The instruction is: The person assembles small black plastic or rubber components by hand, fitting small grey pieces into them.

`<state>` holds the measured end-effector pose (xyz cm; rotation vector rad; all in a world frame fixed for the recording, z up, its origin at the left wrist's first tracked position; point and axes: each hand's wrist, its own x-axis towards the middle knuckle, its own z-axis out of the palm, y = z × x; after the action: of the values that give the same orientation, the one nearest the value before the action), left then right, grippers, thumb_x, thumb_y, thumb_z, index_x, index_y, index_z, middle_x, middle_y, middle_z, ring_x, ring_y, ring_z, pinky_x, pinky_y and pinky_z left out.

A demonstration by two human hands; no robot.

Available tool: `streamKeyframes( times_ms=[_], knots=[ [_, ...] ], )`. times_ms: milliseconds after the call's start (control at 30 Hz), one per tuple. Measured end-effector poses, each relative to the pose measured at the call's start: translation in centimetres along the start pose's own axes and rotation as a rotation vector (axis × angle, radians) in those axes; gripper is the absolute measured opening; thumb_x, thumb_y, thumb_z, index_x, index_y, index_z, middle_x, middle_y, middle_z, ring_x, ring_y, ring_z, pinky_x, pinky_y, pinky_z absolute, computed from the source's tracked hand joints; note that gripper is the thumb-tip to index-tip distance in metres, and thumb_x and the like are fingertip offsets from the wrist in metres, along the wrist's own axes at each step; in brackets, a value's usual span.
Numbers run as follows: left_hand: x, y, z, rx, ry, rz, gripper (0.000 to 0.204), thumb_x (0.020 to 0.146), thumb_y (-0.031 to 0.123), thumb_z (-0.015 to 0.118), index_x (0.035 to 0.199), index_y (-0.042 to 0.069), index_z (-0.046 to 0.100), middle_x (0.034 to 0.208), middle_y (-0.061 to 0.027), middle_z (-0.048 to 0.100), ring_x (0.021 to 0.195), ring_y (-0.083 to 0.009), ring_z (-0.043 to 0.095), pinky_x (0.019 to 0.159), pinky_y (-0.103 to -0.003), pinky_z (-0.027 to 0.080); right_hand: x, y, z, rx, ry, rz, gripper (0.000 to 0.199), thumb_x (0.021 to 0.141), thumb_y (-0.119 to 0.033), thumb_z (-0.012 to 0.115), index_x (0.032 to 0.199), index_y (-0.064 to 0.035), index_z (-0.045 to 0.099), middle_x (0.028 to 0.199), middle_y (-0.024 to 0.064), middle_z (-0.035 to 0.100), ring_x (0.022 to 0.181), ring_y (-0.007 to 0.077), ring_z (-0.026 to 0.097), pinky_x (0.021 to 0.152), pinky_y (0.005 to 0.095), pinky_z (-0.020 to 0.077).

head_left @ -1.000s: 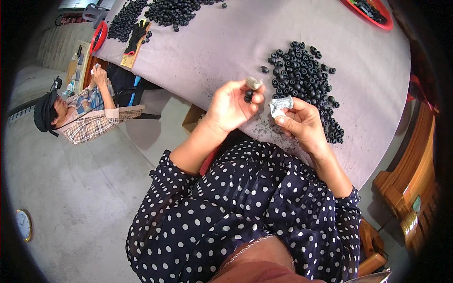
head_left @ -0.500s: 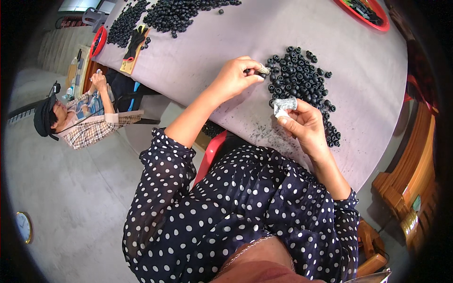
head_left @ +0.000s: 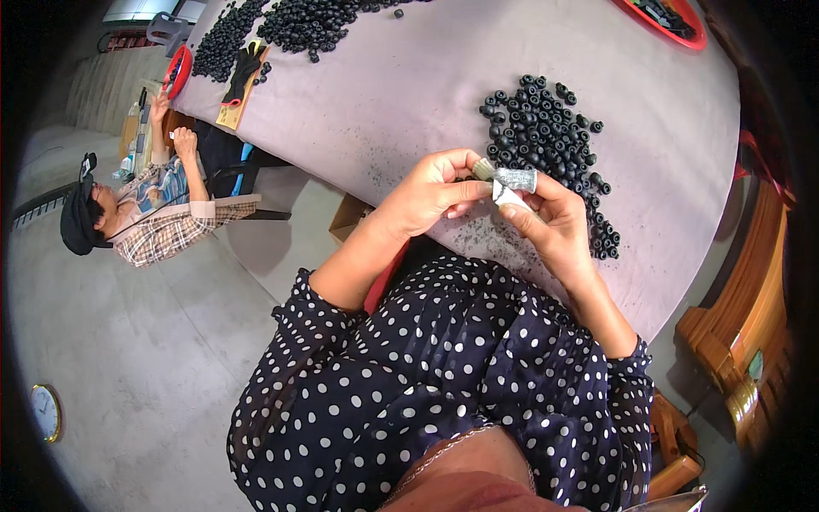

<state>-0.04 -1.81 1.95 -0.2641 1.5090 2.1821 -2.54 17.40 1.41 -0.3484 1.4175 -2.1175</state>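
Observation:
My left hand (head_left: 431, 194) is closed in a pinch, with a greyish wrap on a fingertip, and meets the other hand just in front of the near pile. My right hand (head_left: 556, 220) is closed too; a worn grey-white wrap (head_left: 517, 179) covers its index finger. A small white piece (head_left: 509, 197) with a dark edge shows at the right thumb; whether it is held or worn I cannot tell. What lies between the fingertips is hidden. Just beyond the hands is a pile of small black ring-shaped parts (head_left: 546, 128), trailing down to the right.
Dark crumbs (head_left: 482, 243) dot the grey tabletop (head_left: 409, 85). Larger heaps of black parts (head_left: 303, 26) lie at the far left, beside a black glove (head_left: 245, 72) on a board. A red tray (head_left: 695, 38) is at the far right. A co-worker (head_left: 162, 205) sits at left.
My left hand has come from the pile's left edge toward me and to the right, up against my right hand. The co-worker has raised one hand toward the red bowl.

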Motion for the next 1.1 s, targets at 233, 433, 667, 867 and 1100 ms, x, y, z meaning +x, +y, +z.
streamKeyframes(
  times_ms=[233, 433, 667, 867, 1100],
  knots=[
    [-0.7, -1.3, 0.0, -0.324, 0.066, 0.047, 0.013, 0.083, 0.006, 0.058, 0.096, 0.003, 0.056, 0.077, 0.0007, 0.055, 0.054, -0.0029, 0.042, 0.047, -0.015, 0.034, -0.2, -0.1, 0.4, -0.014, -0.002, 0.031, 0.027, 0.079, 0.002, 0.061, 0.106, 0.0027, 0.056, 0.098, 0.0034, 0.058, 0.092, 0.0106, 0.055, 0.085, 0.0253, 0.0435],
    [-0.5, -1.4, -0.1, -0.543, 0.056, 0.037, 0.016, 0.085, 0.008, 0.056, 0.099, 0.002, 0.056, 0.084, -0.0027, 0.057, 0.058, -0.0048, 0.044, 0.049, -0.016, 0.038, -0.2, 0.2, 0.3, -0.047, -0.045, 0.076, 0.028, 0.079, 0.001, 0.062, 0.105, 0.0022, 0.056, 0.098, 0.0027, 0.058, 0.087, 0.0091, 0.055, 0.081, 0.0235, 0.0441],
    [-0.8, -1.2, 0.5, -0.696, 0.042, -0.049, 0.013, 0.085, 0.009, 0.055, 0.098, 0.004, 0.054, 0.086, -0.0064, 0.057, 0.059, -0.0054, 0.045, 0.049, -0.016, 0.038, 0.1, -0.2, 0.1, 0.074, -0.034, 0.119, 0.033, 0.078, 0.001, 0.064, 0.109, 0.0004, 0.053, 0.089, 0.0006, 0.055, 0.081, 0.0068, 0.054, 0.075, 0.0199, 0.0450],
    [-0.9, -1.4, 0.8, -0.668, 0.018, -0.041, 0.015, 0.085, 0.010, 0.057, 0.099, 0.005, 0.054, 0.085, -0.0038, 0.057, 0.057, -0.0037, 0.044, 0.049, -0.017, 0.039, 0.2, -0.3, 0.1, 0.081, -0.056, 0.122, 0.034, 0.077, 0.001, 0.064, 0.109, 0.0004, 0.052, 0.086, -0.0004, 0.054, 0.080, 0.0056, 0.054, 0.072, 0.0187, 0.0446],
    [-1.1, -0.6, 1.3, -0.611, 0.009, -0.036, 0.018, 0.084, 0.011, 0.058, 0.101, 0.006, 0.054, 0.083, -0.0014, 0.056, 0.055, -0.0026, 0.043, 0.047, -0.017, 0.038, 0.0, -0.4, 0.3, 0.122, -0.080, 0.134, 0.034, 0.077, 0.001, 0.065, 0.109, 0.0014, 0.053, 0.084, -0.0012, 0.054, 0.077, 0.0046, 0.052, 0.068, 0.0175, 0.0433]
  ],
)
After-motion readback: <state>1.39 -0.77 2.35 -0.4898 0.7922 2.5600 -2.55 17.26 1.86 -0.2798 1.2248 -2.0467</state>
